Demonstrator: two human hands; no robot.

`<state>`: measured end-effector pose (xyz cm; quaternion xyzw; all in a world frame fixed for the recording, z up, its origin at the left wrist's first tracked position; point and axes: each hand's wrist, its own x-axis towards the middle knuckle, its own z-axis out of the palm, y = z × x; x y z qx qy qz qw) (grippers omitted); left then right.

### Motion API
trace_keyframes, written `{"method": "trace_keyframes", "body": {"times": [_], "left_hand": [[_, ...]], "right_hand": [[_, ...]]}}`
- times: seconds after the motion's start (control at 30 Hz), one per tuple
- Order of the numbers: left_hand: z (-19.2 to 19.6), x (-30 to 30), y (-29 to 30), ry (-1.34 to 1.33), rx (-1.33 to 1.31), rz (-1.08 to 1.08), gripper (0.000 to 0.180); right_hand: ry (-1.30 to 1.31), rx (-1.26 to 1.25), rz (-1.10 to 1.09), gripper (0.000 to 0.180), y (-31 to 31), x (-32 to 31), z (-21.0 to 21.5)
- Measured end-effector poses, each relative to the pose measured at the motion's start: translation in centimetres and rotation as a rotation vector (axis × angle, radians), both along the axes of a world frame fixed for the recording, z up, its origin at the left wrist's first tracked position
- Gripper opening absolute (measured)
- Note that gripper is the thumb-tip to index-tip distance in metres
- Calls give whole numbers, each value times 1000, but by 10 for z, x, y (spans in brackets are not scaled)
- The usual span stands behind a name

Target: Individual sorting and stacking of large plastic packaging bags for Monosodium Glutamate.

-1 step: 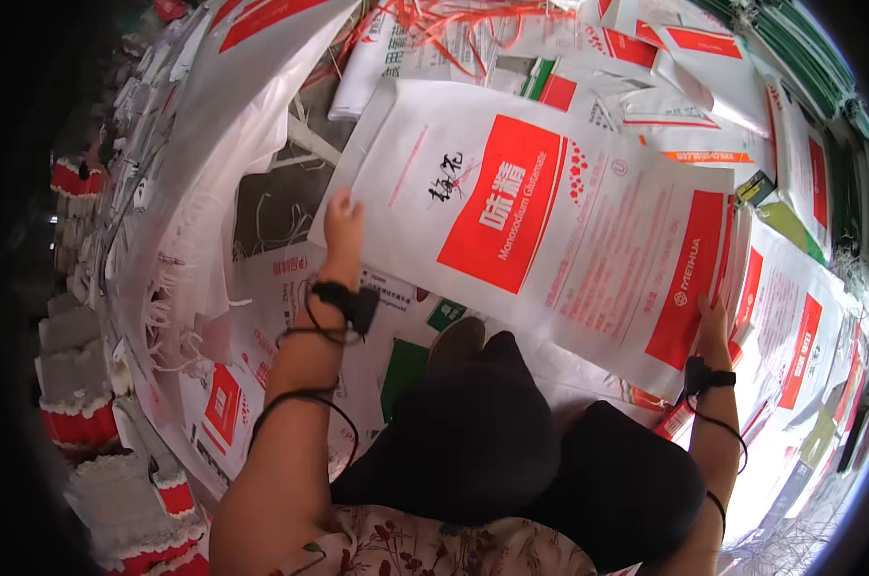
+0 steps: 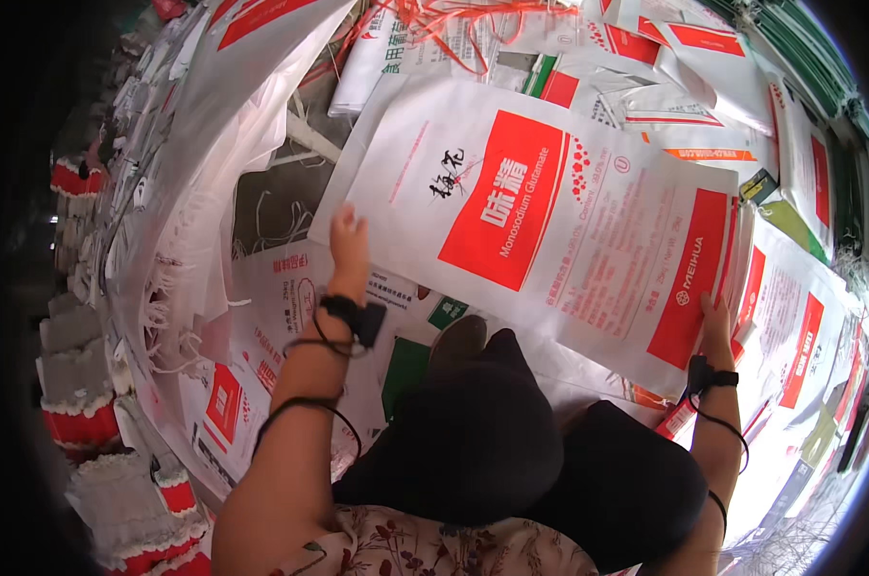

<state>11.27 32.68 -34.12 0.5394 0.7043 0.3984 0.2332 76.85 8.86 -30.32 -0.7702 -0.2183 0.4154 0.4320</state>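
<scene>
Stretching between the two hands, a white sack (image 2: pixel 588 226) with a red panel lies flat and slightly aslant, its left end farther from the body than its right. Most of it is beyond the hands, with its near long edge running from one toward the other. The left hand (image 2: pixel 349 237) is at the near left corner, fingers loosely curled and close together; whether they pinch the sack or only rest on it, I cannot tell. The right hand (image 2: pixel 714 324) holds the near right end, by the red band, its thumb on top and its other fingers mostly hidden. Each wrist wears a black strap, with a dark cable looping along the forearm.

Just under the sack's left end, the pale edge of another layer (image 2: pixel 356 154) shows. Dark knees (image 2: pixel 473 432) are below the near edge, and a shoe (image 2: pixel 459 338) pokes out ahead of them. Orange strings (image 2: pixel 463 27) tangle beyond the far edge, near a rolled white bag (image 2: pixel 359 82). More printed sacks (image 2: pixel 778 312) spread to the right, and bundles (image 2: pixel 81 413) with red ends stand at far left.
</scene>
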Motion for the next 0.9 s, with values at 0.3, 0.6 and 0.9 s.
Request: {"method": "trace_keyframes", "body": {"times": [0.3, 0.6, 0.9], "left_hand": [[-38, 80, -156, -759, -723, -30, 28], [-22, 128, -153, -1237, -1579, -595, 81], [-65, 75, -114, -1384, -560, 231, 23]], "right_hand": [[323, -80, 24, 44, -88, -11, -3], [490, 220, -208, 27, -26, -62, 115], [237, 130, 85, 55, -35, -61, 117]]}}
